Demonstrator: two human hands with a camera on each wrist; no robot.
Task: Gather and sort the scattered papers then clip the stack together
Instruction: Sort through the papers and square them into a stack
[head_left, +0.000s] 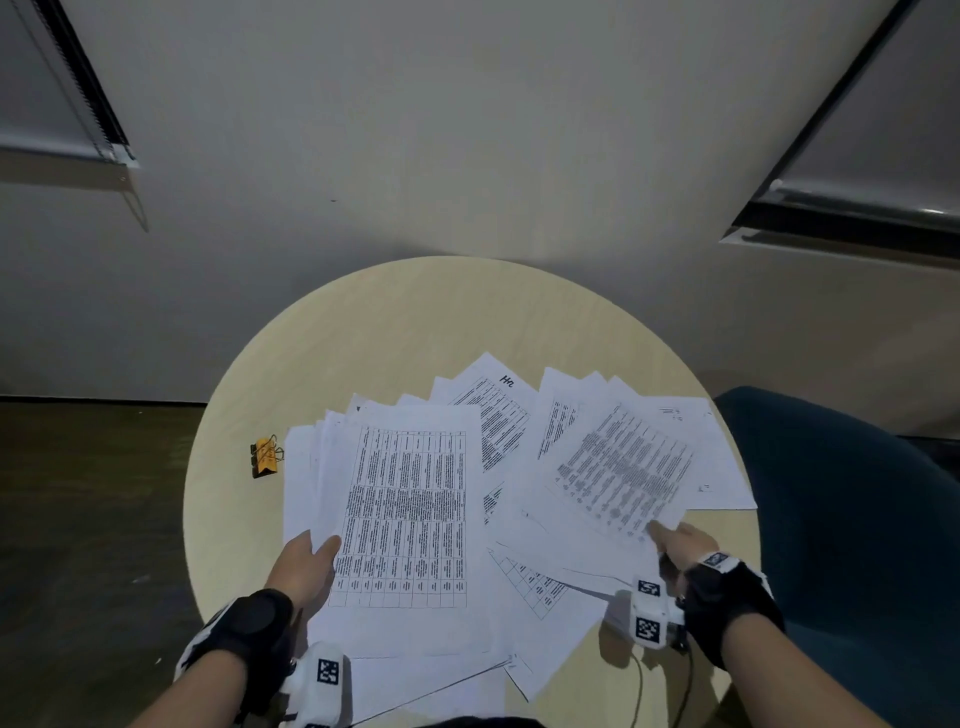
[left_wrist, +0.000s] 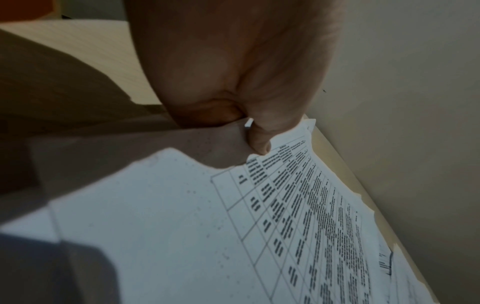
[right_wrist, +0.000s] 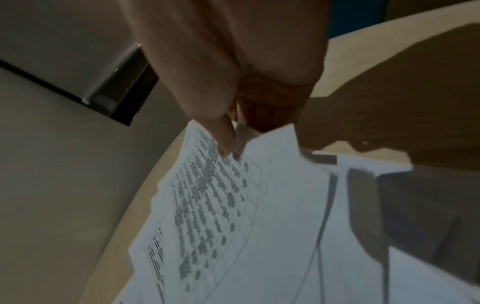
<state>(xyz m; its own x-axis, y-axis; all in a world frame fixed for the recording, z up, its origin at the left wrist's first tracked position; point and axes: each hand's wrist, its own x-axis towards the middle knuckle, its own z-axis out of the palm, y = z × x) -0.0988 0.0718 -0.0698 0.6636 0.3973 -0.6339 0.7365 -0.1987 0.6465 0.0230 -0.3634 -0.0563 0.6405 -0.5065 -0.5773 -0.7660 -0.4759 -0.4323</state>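
Note:
Several white printed sheets lie fanned over the round table (head_left: 395, 312). My left hand (head_left: 306, 561) grips the near-left edge of a stack of papers (head_left: 405, 509), thumb on top; the left wrist view shows the thumb (left_wrist: 259, 142) pressing the top sheet (left_wrist: 285, 216). My right hand (head_left: 675, 540) pinches the near corner of a tilted printed sheet (head_left: 623, 462) on the right; the right wrist view shows fingertips (right_wrist: 226, 142) on that sheet (right_wrist: 213, 195). More loose sheets (head_left: 498, 410) lie behind and between. An orange binder clip (head_left: 266, 457) rests on the table left of the papers.
A dark blue chair (head_left: 841, 499) stands close to the table's right side. A plain wall (head_left: 415, 156) rises right behind the table, with blinds at both upper corners. Dark floor (head_left: 88, 493) lies to the left. Thin cables (head_left: 639, 680) trail near the right wrist.

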